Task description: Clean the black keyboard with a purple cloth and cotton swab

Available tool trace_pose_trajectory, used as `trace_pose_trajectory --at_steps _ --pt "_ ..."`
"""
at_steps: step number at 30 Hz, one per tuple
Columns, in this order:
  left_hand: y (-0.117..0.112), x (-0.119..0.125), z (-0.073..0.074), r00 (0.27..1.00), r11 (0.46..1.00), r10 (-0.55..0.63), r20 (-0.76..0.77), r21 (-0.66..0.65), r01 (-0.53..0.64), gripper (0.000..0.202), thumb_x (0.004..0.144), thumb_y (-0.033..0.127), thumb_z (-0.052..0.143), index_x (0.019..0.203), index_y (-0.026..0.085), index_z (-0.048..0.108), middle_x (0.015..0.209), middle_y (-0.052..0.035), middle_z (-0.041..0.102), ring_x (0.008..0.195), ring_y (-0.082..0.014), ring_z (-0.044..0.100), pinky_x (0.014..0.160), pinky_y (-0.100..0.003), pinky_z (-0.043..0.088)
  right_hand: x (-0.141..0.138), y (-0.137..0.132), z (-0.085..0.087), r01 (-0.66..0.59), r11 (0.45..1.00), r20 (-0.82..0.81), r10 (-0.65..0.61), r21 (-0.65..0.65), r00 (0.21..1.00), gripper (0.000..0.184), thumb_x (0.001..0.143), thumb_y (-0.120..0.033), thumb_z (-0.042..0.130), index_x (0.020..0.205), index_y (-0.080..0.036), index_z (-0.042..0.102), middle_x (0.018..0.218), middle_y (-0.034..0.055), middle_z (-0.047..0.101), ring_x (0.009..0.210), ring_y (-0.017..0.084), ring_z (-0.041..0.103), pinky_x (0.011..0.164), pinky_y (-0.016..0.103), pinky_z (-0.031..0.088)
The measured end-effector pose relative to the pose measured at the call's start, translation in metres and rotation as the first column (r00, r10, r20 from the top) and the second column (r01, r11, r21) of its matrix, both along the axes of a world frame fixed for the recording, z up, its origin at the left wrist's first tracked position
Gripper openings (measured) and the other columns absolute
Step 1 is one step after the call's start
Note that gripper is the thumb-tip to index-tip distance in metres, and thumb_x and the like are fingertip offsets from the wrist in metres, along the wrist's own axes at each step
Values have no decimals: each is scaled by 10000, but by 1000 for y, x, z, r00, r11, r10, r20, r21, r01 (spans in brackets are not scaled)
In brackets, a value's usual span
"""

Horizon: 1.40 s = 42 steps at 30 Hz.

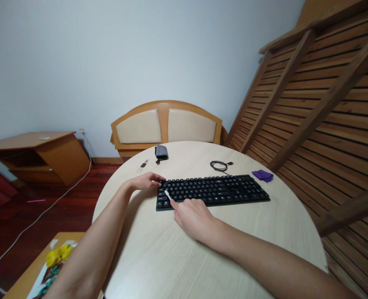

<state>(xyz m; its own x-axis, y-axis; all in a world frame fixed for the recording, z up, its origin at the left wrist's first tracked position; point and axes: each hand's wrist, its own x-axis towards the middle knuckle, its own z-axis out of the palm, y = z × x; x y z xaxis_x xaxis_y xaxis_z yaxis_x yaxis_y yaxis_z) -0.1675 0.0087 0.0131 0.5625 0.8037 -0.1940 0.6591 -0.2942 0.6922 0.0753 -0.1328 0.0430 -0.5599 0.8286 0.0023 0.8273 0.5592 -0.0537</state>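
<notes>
A black keyboard (215, 189) lies across the middle of a round pale wooden table (184, 253). My left hand (146, 181) rests at the keyboard's left end, fingers curled against its top-left corner. My right hand (191, 214) is closed in a pinch on a small white stick-like tool (167, 194), whose tip touches the keys at the keyboard's left side. The keyboard's black cable (219, 165) lies coiled behind it.
A purple cloth (263, 175) lies off the keyboard's right end. A grey pouch (161, 152) and a small tool (142, 165) sit at the table's far edge. Behind are a headboard (166, 124), a slatted wooden frame (320, 104) and a low cabinet (37, 155).
</notes>
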Motion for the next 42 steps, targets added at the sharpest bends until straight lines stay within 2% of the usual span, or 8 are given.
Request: trace_pose_trajectory --at_steps 7,12,19,25,29,35,42 --pt "1 -1 -1 998 999 25 60 -47 -22 509 775 388 590 1223 169 694 1180 -26 727 1099 -252 638 1001 -311 439 -6 8 -1 -1 1000 -27 1 13 1000 387 970 -215 450 1305 -165 637 937 136 773 854 291 746 682 351 540" --pt "3 -3 -3 998 1000 10 66 -4 -10 472 786 382 605 1190 162 709 1185 -42 726 1092 -246 645 1002 -318 442 -11 16 0 20 1000 -28 -20 4 999 395 973 -191 424 1309 -175 632 977 144 769 893 284 741 722 359 544" --pt "9 -11 -7 988 988 139 63 62 -143 425 743 459 683 1008 133 749 985 -77 763 914 -246 675 879 -339 504 -16 29 1 14 1000 -63 -14 -2 998 380 970 -214 443 1297 -180 634 993 144 768 910 287 739 724 357 541" --pt "12 -15 -13 973 988 157 170 -31 -154 464 739 501 692 1012 126 713 905 -69 739 841 -214 651 797 -325 509 -17 44 2 8 1000 -51 -8 0 999 373 984 -257 438 1304 -221 627 1032 137 761 941 281 733 755 358 532" --pt "12 -14 -15 970 986 168 177 -18 -167 485 760 538 666 1020 130 694 863 -64 718 800 -201 636 753 -317 506 -20 52 2 -1 1000 -50 1 7 999 375 992 -290 435 1323 -252 607 1068 130 751 968 268 724 784 352 521" --pt "10 -11 -11 969 981 179 173 37 -188 477 790 566 627 988 134 669 986 -88 735 788 -185 619 773 -328 505 -19 57 -2 -78 997 -49 79 20 996 363 987 -301 443 1301 -271 624 1086 111 750 983 266 716 800 360 518" --pt "8 -10 -11 972 978 183 149 76 -195 522 793 595 640 1019 125 666 983 -96 743 827 -200 634 778 -331 507 -16 47 8 -83 996 -88 81 -19 993 337 987 -278 421 1199 -219 676 1089 126 748 1000 266 710 807 359 513"
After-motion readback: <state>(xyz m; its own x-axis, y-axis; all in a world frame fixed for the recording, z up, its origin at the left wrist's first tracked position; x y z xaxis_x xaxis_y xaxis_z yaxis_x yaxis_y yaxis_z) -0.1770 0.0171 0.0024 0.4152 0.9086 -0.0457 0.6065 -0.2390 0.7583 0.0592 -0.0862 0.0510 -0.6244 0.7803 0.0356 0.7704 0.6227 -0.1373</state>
